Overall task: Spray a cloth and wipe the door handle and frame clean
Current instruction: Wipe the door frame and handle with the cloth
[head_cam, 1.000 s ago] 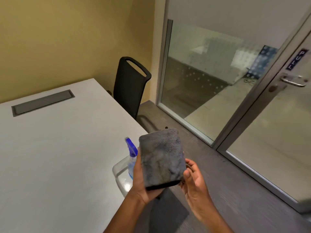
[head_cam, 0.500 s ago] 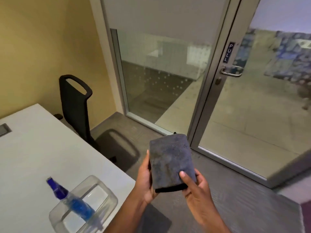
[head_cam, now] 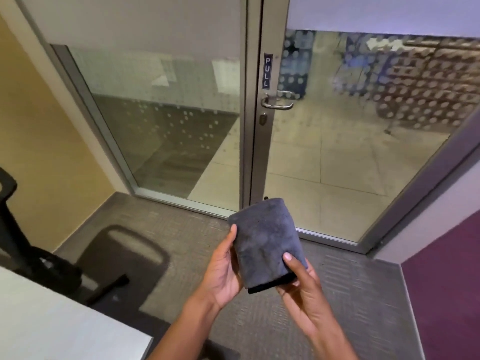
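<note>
A folded grey cloth (head_cam: 265, 242) is held upright in front of me by both hands. My left hand (head_cam: 224, 271) cups its left side and back, thumb along the left edge. My right hand (head_cam: 301, 284) grips the lower right corner, thumb pressed on the front. Straight ahead stands a glass door with a metal frame (head_cam: 255, 141). Its silver lever handle (head_cam: 276, 101) sits below a vertical "PULL" sign (head_cam: 268, 71), with a keyhole just under the lever. The spray bottle is out of view.
A white table corner (head_cam: 65, 331) lies at the lower left. A black office chair (head_cam: 28, 253) stands by the yellow wall on the left. A purple wall (head_cam: 446, 294) closes in on the right. Grey carpet (head_cam: 166, 229) runs to the door threshold.
My view has swung right from the table to face the door, so the spray bottle and its clear tray have left the frame. Both hands keep holding the cloth, now nearer the door.
</note>
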Demonstrator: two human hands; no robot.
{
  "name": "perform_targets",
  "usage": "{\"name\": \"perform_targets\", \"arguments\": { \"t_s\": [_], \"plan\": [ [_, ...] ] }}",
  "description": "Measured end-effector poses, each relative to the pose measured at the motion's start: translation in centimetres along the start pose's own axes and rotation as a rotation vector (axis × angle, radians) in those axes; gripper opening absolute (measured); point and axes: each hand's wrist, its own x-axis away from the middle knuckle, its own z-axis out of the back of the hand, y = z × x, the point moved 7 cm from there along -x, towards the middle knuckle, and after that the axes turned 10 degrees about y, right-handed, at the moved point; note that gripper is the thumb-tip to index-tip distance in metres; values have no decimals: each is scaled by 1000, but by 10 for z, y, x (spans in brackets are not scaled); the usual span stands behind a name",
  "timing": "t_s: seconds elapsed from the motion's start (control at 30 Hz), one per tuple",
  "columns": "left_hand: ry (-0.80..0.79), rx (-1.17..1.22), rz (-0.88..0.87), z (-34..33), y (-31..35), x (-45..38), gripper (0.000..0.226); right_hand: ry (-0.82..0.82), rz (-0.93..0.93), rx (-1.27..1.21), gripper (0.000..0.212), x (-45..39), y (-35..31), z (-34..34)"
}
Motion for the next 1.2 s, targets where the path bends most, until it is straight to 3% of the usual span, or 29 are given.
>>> {"name": "perform_targets", "arguments": {
  "t_s": [0.23, 0.4, 0.57, 0.93, 1.2],
  "plan": [
    [-34, -80, 116, -17, 17, -82, 56, 22, -35, -342, 65, -54, -10, -17],
    [-74, -132, 211, -25, 48, -142, 64, 116, -5, -302, 87, -105, -15, -43],
    [-82, -203, 270, -28, 91, -195, 54, 247, 89, -214, 49, -153, -25, -67],
    [-104, -617, 105, -52, 161, -300, 49, 296, 155, -336, 59, -252, -56, -101],
    [-185, -927, -34, -99, 204, -387, 45, 170, 231, -272, 52, -322, -122, -112]
  ]
}}
